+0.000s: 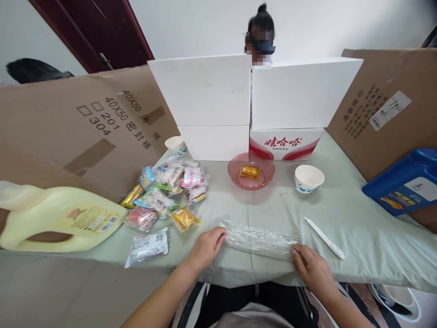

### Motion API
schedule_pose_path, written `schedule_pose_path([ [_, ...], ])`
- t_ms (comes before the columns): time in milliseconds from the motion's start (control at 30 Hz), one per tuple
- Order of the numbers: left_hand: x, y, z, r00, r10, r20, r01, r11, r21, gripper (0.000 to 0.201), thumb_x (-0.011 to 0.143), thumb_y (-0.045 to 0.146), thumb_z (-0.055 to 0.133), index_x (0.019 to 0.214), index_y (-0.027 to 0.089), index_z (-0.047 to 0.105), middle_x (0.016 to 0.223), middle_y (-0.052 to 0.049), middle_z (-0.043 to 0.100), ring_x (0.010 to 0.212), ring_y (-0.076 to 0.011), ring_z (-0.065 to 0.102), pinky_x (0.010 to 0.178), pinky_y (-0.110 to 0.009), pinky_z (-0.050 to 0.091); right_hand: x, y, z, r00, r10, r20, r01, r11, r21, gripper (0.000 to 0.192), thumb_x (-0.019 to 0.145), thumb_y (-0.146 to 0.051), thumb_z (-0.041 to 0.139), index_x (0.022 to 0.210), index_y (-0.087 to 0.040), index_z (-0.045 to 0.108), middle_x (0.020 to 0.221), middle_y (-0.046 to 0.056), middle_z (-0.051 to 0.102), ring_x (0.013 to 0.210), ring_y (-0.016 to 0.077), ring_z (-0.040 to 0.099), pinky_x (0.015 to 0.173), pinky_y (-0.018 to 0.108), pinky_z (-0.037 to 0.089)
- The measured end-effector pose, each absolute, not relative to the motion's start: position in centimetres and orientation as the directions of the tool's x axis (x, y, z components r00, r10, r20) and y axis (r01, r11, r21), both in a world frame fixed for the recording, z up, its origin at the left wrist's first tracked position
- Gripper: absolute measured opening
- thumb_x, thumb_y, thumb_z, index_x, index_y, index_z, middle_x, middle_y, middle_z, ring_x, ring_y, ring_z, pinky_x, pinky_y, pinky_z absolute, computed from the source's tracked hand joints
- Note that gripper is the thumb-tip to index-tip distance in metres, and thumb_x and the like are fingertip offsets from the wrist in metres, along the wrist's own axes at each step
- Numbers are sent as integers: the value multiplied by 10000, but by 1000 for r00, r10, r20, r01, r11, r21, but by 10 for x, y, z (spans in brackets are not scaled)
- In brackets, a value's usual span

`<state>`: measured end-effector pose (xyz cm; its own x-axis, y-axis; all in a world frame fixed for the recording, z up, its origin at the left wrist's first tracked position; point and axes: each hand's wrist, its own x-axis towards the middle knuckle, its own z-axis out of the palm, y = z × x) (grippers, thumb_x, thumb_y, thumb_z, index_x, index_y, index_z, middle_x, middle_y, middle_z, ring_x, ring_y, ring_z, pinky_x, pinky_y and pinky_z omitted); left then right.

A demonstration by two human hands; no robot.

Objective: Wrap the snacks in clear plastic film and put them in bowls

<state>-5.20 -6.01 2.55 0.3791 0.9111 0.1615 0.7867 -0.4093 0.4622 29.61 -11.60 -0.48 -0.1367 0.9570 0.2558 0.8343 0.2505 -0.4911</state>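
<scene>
At the near edge of the table (341,214), draped in pale green cloth, a crinkled roll of clear plastic wrap (259,240) lies crosswise. The left hand (205,248) grips its left end, fingers curled over it; the right hand (312,269) pinches its right end. Far beyond, a glossy pink dish (264,177) holds a yellow snack packet (249,171). The roll's core is hard to make out.

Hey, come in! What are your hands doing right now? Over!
Left hand and right hand each grip an end of the plastic wrap roll. Roll lies flat at the table edge. White pen just beside it.
</scene>
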Motion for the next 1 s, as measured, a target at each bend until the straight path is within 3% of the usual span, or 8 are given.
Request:
schedule_pose_path([
  [200, -26, -34, 7, 242, 967, 85, 935, -256, 246, 137, 935, 216, 480, 971, 206, 612, 943, -31, 709, 815, -180, 677, 699, -260, 487, 285, -98, -14, -26, 978, 206, 940, 94, -329, 340, 971, -376, 335, 972, -199, 625, 941, 54, 712, 748, 191, 686, 612, 294, 485],
  [400, -25, -35, 2, 165, 975, 148, 958, -194, 212, 131, 920, 235, 517, 1005, 207, 613, 957, -44, 694, 785, -186, 662, 679, -271, 481, 280, -94, -11, 11, 982, 190, 969, 37, -246, 313, 973, -361, 344, 925, -206, 612, 877, 43, 714, 660, 175, 673, 541, 275, 410],
  [567, -8, -47, 10, 135, 898, 419, 956, -229, 181, 201, 932, 244, 471, 1011, 158, 634, 1002, -126, 649, 935, -262, 618, 821, -389, 484, 275, -92, -8, 52, 992, 112, 982, -31, -187, 295, 978, -363, 357, 935, -216, 609, 804, 30, 707, 630, 185, 668, 520, 280, 385],
  [667, 21, -62, 10, 321, 851, 416, 882, -428, 195, 271, 947, 235, 423, 1124, 182, 622, 1157, -127, 627, 1131, -277, 555, 963, -448, 429, 274, -91, -4, 72, 996, 50, 988, -65, -138, 297, 981, -367, 358, 997, -209, 609, 801, 41, 702, 619, 202, 665, 518, 295, 397],
  [767, 49, -75, 2, 577, 784, 230, 749, -620, 232, 556, 917, 435, 493, 1416, 209, 398, 1463, -102, 426, 1377, -315, 324, 1102, -527, 284, 273, -90, 3, 44, 992, 120, 997, -36, -74, 293, 965, -334, 392, 1084, -172, 606, 913, 98, 699, 756, 246, 674, 636, 348, 461],
  [867, 63, -79, -7, 618, 780, 96, 737, -618, 275, 794, 866, 588, 506, 1503, 208, 223, 1562, -98, 242, 1440, -340, 167, 1140, -583, 162, 259, -90, 9, -45, 943, 330, 998, 53, -16, 326, 931, -280, 439, 1184, -129, 580, 1182, 172, 629, 1143, 330, 558, 932, 470, 408],
  [933, 64, -78, -10, 615, 786, 60, 744, -604, 286, 797, 877, 563, 494, 1516, 206, 180, 1568, -98, 216, 1448, -334, 137, 1149, -583, 125, 244, -91, 7, -224, 892, 391, 971, 239, 11, 403, 916, -294, 460, 1283, -140, 524, 1356, 156, 531, 1321, 326, 397, 1065, 502, 286],
  [1000, 60, -77, -11, 618, 784, 59, 744, -607, 280, 809, 878, 520, 503, 1524, 197, 139, 1569, -100, 210, 1451, -322, 133, 1160, -559, 110, 231, -92, -1, -413, 834, 365, 900, 434, 27, 536, 902, -387, 483, 1378, -146, 435, 1446, 128, 450, 1376, 295, 321, 1111, 484, 225],
])
